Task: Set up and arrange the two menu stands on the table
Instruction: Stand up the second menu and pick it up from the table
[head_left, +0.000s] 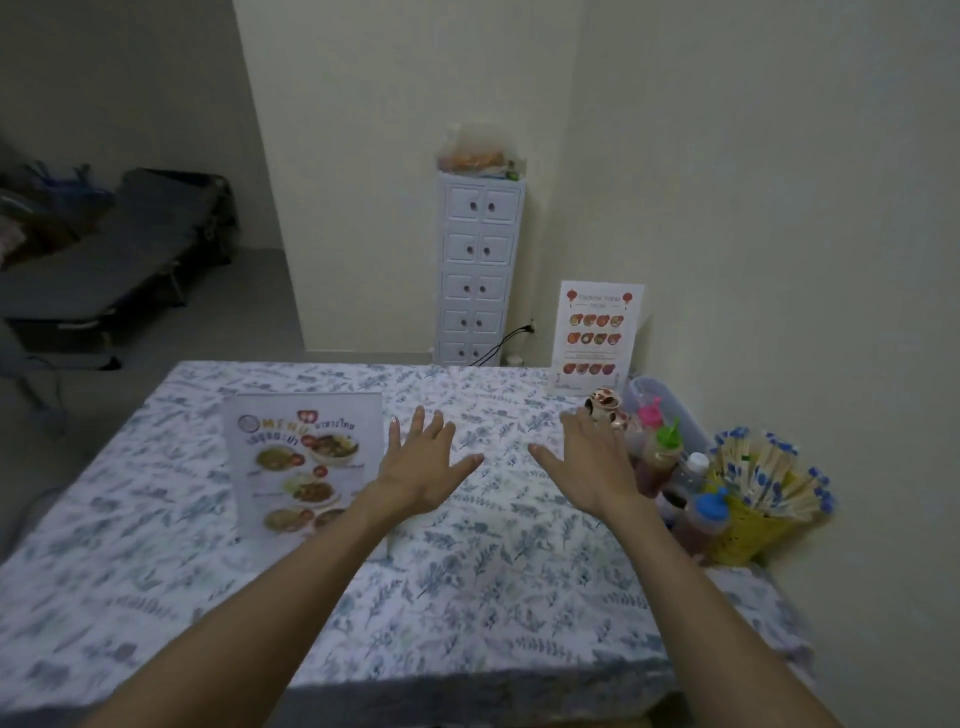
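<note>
A menu stand with food photos and orange lettering (304, 462) stands upright on the left-middle of the table (467, 587). A second menu stand, white with red lanterns and small dish pictures (596, 338), stands upright at the far right corner near the wall. My left hand (423, 462) hovers palm-down over the cloth just right of the near menu, fingers spread and holding nothing. Over the table to the right, my right hand (589, 460) is also spread and empty, just left of the sauce bottles.
Along the right edge stand sauce bottles (667, 452), a yellow holder of chopsticks (763, 493), a small figurine (605, 408) and a clear container (652, 395). A white drawer tower (478, 270) stands behind the table. A grey cot (104, 270) lies at the left.
</note>
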